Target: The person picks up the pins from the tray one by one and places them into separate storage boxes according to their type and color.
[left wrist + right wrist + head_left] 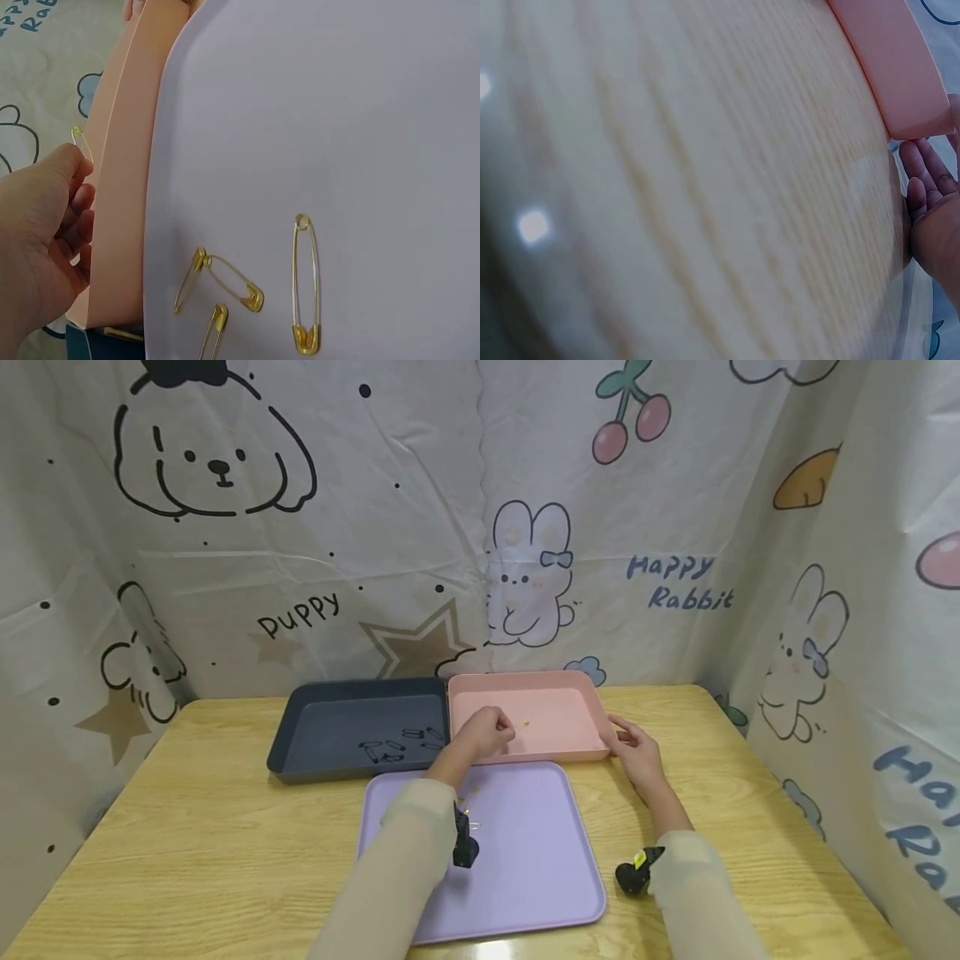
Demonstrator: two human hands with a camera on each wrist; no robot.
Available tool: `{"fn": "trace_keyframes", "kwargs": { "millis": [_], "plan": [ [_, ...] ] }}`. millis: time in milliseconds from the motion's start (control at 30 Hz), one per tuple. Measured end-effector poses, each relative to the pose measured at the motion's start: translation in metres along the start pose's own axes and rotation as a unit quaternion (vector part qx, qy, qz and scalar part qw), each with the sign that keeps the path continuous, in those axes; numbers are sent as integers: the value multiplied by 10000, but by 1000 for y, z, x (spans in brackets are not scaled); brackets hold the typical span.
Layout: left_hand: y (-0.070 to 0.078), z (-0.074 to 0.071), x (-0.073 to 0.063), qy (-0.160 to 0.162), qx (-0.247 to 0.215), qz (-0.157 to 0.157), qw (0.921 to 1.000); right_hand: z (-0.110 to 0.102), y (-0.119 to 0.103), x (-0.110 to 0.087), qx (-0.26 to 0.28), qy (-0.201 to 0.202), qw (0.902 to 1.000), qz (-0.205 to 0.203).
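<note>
My left hand (486, 732) pinches a gold safety pin (77, 135) between thumb and fingertips, over the pink tray (555, 702). One end of the pin sticks out past the fingertips. At that tray's right front corner, my right hand (637, 756) holds the rim, with the thumb at the edge and the fingers outside the wall. In the right wrist view its fingers (930, 169) lie close by the tray corner. Below my left wrist, several gold safety pins (306, 285) lie on the lavender tray (525, 860), partly hidden by the sleeve in the head view.
Left of the pink tray stands a dark grey tray (330, 727) with several black safety pins (392, 746) in it. All the trays sit on a wooden table (187, 843). A printed cloth (420, 543) hangs behind the table and along its sides.
</note>
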State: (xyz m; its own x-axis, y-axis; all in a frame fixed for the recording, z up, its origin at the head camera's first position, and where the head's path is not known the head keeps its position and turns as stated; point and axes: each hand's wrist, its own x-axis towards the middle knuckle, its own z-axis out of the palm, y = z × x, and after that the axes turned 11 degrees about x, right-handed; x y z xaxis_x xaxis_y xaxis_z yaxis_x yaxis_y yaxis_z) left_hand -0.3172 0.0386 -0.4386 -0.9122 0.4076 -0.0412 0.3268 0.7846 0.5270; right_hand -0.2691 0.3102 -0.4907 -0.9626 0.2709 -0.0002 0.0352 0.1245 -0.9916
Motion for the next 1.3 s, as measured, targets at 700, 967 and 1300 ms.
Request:
{"fn": "trace_keyframes", "kwargs": {
  "millis": [700,967,1300],
  "plan": [
    [-10,3,-1,155,-61,-247,9996,5,2,3,171,-18,9999,-9],
    [-17,-12,-8,174,117,-135,9997,4,-1,2,130,-48,9999,-87],
    [-23,-29,-19,180,427,148,9988,-1,1,2,-72,15,10000,38]
  ]
}}
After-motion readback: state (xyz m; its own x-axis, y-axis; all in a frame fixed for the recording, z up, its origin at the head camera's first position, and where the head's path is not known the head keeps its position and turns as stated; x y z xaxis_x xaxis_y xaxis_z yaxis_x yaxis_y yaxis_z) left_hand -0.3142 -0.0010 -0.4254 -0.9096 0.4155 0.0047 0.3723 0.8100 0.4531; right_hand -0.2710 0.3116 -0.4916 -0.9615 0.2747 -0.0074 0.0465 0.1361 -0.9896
